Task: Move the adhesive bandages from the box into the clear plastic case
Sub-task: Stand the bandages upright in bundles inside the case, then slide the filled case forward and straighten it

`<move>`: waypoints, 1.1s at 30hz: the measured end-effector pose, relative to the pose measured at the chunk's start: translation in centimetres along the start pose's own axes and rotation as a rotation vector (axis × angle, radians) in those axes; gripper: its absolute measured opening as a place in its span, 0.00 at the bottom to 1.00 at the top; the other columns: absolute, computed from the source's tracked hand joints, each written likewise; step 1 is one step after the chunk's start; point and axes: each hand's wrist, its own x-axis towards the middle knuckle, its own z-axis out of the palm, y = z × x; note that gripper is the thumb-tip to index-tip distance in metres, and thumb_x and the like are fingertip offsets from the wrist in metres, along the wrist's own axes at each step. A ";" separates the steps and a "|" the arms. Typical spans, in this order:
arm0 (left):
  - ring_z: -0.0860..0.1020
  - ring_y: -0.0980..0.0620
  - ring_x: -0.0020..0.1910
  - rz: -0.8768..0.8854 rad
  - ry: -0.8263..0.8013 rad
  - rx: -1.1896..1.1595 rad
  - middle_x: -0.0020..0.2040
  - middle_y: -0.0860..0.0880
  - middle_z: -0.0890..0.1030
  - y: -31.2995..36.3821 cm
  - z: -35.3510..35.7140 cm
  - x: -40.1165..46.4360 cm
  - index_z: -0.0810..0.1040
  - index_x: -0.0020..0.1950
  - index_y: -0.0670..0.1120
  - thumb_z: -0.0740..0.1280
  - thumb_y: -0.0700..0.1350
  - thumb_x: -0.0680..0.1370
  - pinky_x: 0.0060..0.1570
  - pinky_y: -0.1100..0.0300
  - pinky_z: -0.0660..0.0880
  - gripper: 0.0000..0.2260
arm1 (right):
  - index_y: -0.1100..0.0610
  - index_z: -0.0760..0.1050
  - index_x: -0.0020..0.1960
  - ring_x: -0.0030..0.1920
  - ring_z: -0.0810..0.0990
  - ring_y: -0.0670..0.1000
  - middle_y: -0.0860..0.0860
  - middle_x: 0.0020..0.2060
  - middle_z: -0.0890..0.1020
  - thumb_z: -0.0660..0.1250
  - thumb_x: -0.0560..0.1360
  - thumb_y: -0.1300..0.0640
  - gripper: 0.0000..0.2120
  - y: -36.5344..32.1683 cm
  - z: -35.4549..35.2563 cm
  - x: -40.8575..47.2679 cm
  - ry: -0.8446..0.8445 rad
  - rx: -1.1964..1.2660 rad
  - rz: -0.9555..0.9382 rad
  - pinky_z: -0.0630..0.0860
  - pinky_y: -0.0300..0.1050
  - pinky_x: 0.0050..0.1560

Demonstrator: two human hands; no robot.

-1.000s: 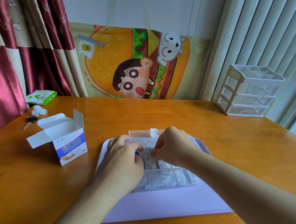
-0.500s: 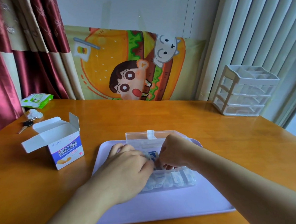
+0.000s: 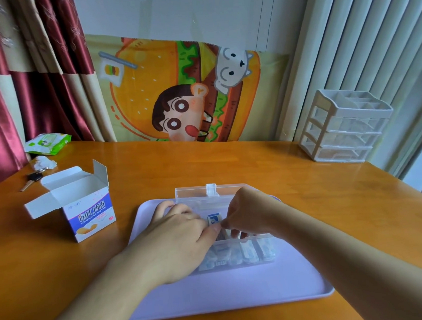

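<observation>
The clear plastic case (image 3: 239,257) lies open on a pale lilac tray (image 3: 239,290), its lid (image 3: 197,194) tipped back. Several wrapped bandages show through its front wall. Both hands are over the case: my left hand (image 3: 178,239) and my right hand (image 3: 248,213) pinch a bandage stack (image 3: 214,219) between their fingertips, a blue-and-white wrapper showing on top. The bandage box (image 3: 83,206), white and purple with its flaps open, stands on the table left of the tray. Its inside is not visible.
An orange wooden table (image 3: 230,163) holds everything. A white drawer organiser (image 3: 345,128) stands at the far right. A green wipes pack (image 3: 47,142), crumpled tissue and a key (image 3: 32,178) lie at the far left. A cartoon cloth and curtains hang behind.
My hands have drawn closer over the case, and the stack with the blue wrapper now sits between the fingertips. The camera view has shifted slightly; the box has not moved.
</observation>
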 end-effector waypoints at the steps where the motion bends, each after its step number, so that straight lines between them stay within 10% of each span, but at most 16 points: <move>1: 0.63 0.52 0.72 -0.008 0.016 -0.024 0.59 0.58 0.76 0.0 -0.1 0.0 0.72 0.68 0.58 0.42 0.53 0.87 0.77 0.50 0.47 0.20 | 0.59 0.86 0.48 0.41 0.87 0.46 0.45 0.38 0.88 0.67 0.81 0.54 0.12 0.0 -0.3 -0.4 -0.012 0.001 -0.025 0.78 0.38 0.38; 6: 0.65 0.58 0.69 -0.029 0.202 -0.158 0.65 0.58 0.76 0.2 0.2 -0.3 0.78 0.63 0.56 0.46 0.54 0.87 0.63 0.66 0.45 0.21 | 0.57 0.85 0.44 0.33 0.87 0.45 0.47 0.34 0.87 0.64 0.79 0.62 0.11 1.1 -1.0 -0.8 0.123 0.095 -0.100 0.75 0.37 0.28; 12: 0.69 0.57 0.58 -0.031 0.309 -0.202 0.48 0.59 0.77 0.2 0.1 -0.8 0.76 0.44 0.54 0.52 0.55 0.86 0.67 0.62 0.57 0.18 | 0.57 0.84 0.45 0.33 0.87 0.44 0.48 0.36 0.88 0.63 0.80 0.62 0.12 1.2 -0.7 -0.8 0.120 0.083 -0.143 0.84 0.42 0.35; 22: 0.74 0.64 0.53 -0.283 0.698 -0.564 0.51 0.61 0.75 -2.2 0.9 -1.1 0.78 0.50 0.53 0.67 0.41 0.78 0.46 0.74 0.67 0.07 | 0.51 0.81 0.46 0.42 0.80 0.44 0.44 0.39 0.83 0.63 0.74 0.63 0.11 5.1 -3.2 -2.3 0.699 0.304 -0.102 0.71 0.35 0.32; 28: 0.78 0.57 0.50 -0.559 0.610 -0.813 0.53 0.52 0.79 -4.1 3.3 -0.4 0.75 0.55 0.51 0.70 0.41 0.79 0.45 0.64 0.71 0.08 | 0.51 0.78 0.44 0.41 0.79 0.47 0.46 0.38 0.82 0.64 0.75 0.63 0.08 7.0 -1.6 -3.0 0.705 0.390 -0.078 0.69 0.36 0.30; 33: 0.81 0.52 0.58 -0.645 0.384 -1.051 0.56 0.54 0.85 -4.4 4.0 0.4 0.81 0.59 0.54 0.67 0.59 0.79 0.63 0.50 0.76 0.14 | 0.62 0.68 0.39 0.37 0.68 0.54 0.54 0.35 0.73 0.64 0.74 0.57 0.10 7.0 -1.2 -1.3 0.425 0.707 0.045 0.66 0.48 0.40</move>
